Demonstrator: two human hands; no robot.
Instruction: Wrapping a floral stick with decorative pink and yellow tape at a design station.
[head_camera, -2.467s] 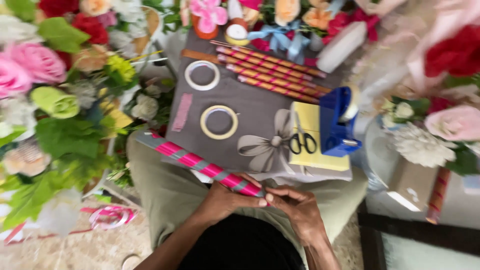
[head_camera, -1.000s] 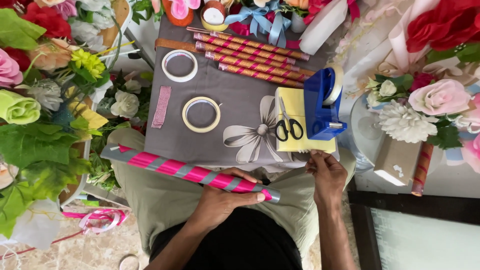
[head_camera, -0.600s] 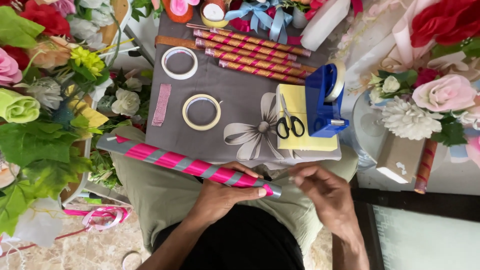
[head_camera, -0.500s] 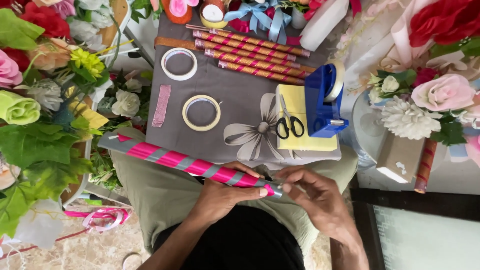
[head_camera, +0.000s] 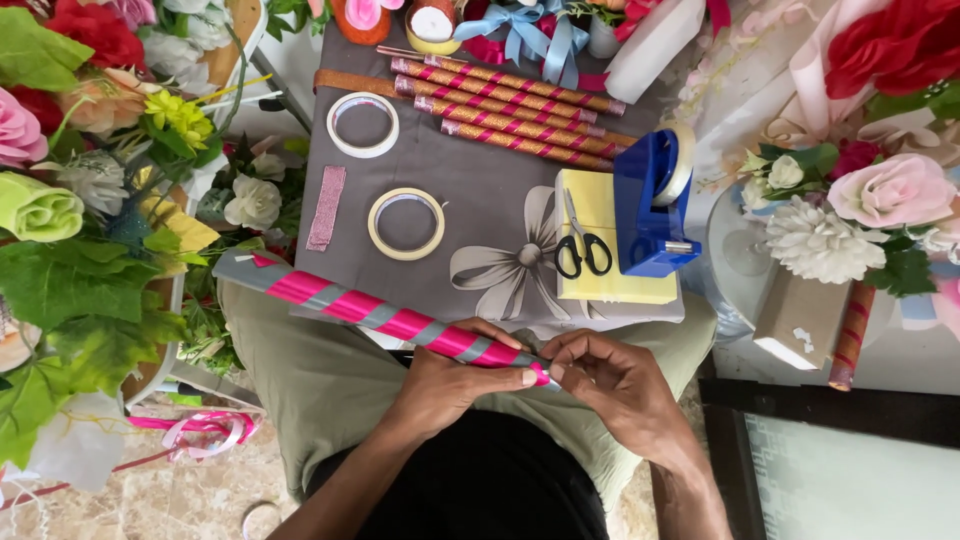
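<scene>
The cloth is the landmark. On it, scissors lie at its right part, a tape dispenser just right of them, two tape rings to the left, sticks along its far edge. Flowers crowd beside both its sides.

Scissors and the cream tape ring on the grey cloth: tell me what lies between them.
In the head view, only cloth lies between the scissors and the cream tape ring: its printed flower motif, no object.

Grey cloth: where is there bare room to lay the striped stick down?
Bare patch on the grey cloth between the tape ring and scissors, over the flower print. Smaller gap below the gold sticks. Crowded right by the blue dispenser; flowers hem the left.
</scene>
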